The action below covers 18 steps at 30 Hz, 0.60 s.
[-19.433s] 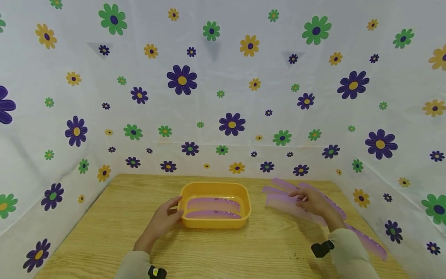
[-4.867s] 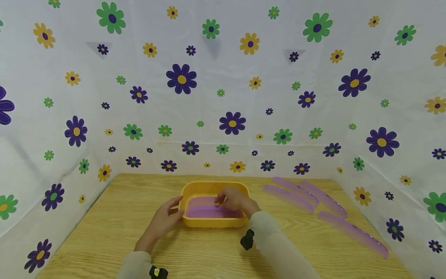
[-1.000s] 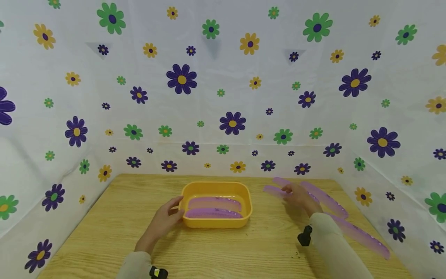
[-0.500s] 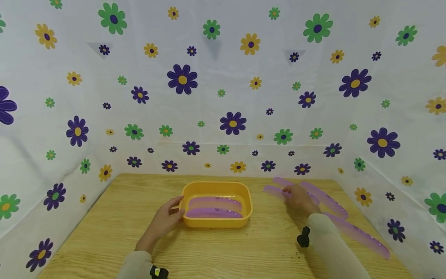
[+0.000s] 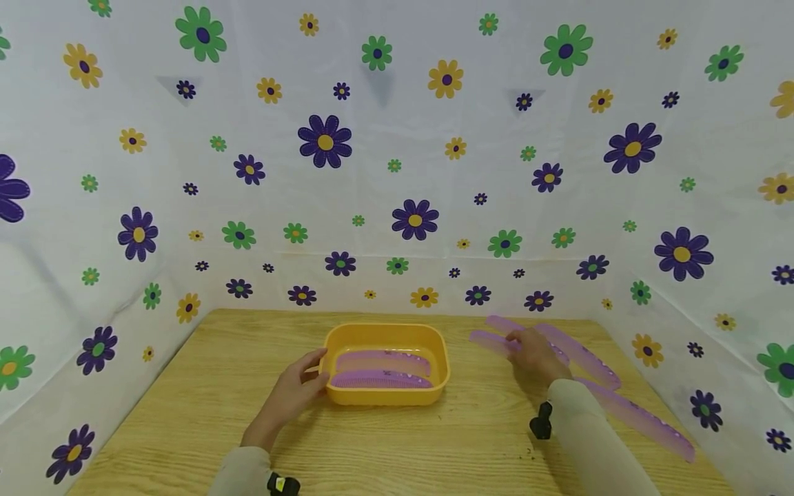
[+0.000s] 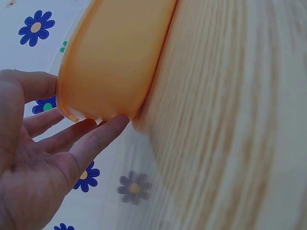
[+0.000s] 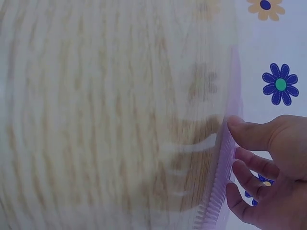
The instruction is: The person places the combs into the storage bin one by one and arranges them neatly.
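In the head view, my left hand touches the left end of a yellow plastic tub with extended fingers. The left wrist view has the thumb and fingertips against the tub's outer wall. Lilac combs lie inside in a back row and a front row; how many overlap is unclear. Over on the right, my right hand pinches a lilac comb, partly hidden by the hand. Seen from the right wrist, the thumb sits on one side of that comb and fingertips on the other.
Other lilac combs lie around my right hand: one behind it, one to its right, and one near the sleeve. Dark specks mark the wooden table. A flower-printed sheet encloses the back and sides.
Earlier, my right hand was over the tub with a comb, which now lies in the front row. It has since moved right to another comb and barely shifts lately. My left hand stayed put.
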Each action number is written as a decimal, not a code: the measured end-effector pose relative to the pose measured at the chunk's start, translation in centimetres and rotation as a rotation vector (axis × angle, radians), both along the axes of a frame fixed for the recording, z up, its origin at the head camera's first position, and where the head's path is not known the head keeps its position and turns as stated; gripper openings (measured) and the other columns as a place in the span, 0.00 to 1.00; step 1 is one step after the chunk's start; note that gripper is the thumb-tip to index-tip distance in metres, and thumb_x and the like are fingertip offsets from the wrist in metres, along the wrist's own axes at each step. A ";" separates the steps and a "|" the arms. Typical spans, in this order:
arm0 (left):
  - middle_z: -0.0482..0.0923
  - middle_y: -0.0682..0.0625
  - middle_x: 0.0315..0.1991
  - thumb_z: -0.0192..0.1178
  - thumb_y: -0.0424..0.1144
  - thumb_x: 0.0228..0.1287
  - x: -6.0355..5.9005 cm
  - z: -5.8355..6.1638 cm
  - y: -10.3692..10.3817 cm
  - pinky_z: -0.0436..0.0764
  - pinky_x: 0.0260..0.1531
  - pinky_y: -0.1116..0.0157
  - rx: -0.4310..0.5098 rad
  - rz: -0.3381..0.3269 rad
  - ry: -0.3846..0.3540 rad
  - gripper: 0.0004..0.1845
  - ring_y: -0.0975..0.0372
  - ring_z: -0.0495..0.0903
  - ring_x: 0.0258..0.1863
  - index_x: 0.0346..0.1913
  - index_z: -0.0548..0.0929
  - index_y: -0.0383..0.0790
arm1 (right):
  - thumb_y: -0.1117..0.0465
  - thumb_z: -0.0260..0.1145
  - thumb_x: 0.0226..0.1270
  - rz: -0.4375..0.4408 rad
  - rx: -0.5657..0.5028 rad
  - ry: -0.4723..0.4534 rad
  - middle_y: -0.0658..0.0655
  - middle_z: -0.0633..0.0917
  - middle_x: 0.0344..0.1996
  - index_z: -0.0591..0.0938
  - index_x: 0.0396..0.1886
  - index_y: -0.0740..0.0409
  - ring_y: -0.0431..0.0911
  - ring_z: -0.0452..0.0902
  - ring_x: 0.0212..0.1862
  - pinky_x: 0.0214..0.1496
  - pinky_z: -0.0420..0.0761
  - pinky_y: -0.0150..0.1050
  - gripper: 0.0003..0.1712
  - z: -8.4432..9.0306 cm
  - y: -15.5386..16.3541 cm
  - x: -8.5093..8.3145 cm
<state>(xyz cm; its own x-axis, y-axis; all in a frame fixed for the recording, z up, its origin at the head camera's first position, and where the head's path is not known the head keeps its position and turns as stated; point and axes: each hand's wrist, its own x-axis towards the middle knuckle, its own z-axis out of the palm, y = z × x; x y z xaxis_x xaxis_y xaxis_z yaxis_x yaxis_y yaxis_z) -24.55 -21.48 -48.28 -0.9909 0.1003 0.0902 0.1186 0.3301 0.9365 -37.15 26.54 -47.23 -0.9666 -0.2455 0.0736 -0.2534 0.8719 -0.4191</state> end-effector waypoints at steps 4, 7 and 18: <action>0.67 0.30 0.73 0.57 0.33 0.77 0.0 0.0 0.0 0.88 0.55 0.56 -0.004 0.001 0.002 0.29 0.41 0.76 0.66 0.77 0.64 0.33 | 0.69 0.67 0.68 -0.008 -0.001 -0.010 0.76 0.82 0.58 0.80 0.59 0.72 0.71 0.77 0.61 0.66 0.78 0.67 0.21 -0.3 0.1 -0.1; 0.67 0.30 0.73 0.57 0.33 0.77 0.0 -0.1 0.0 0.88 0.55 0.57 -0.012 0.006 0.002 0.29 0.41 0.76 0.66 0.77 0.65 0.33 | 0.68 0.68 0.67 -0.025 0.007 -0.016 0.75 0.82 0.58 0.79 0.61 0.71 0.70 0.76 0.61 0.66 0.77 0.67 0.24 -0.3 0.1 -0.1; 0.68 0.31 0.73 0.57 0.33 0.77 -0.1 -0.2 0.1 0.89 0.54 0.58 -0.013 0.020 0.004 0.29 0.41 0.77 0.65 0.77 0.65 0.34 | 0.62 0.71 0.67 -0.056 0.023 -0.029 0.73 0.80 0.60 0.78 0.65 0.61 0.74 0.67 0.62 0.60 0.66 0.83 0.28 0.1 0.5 0.6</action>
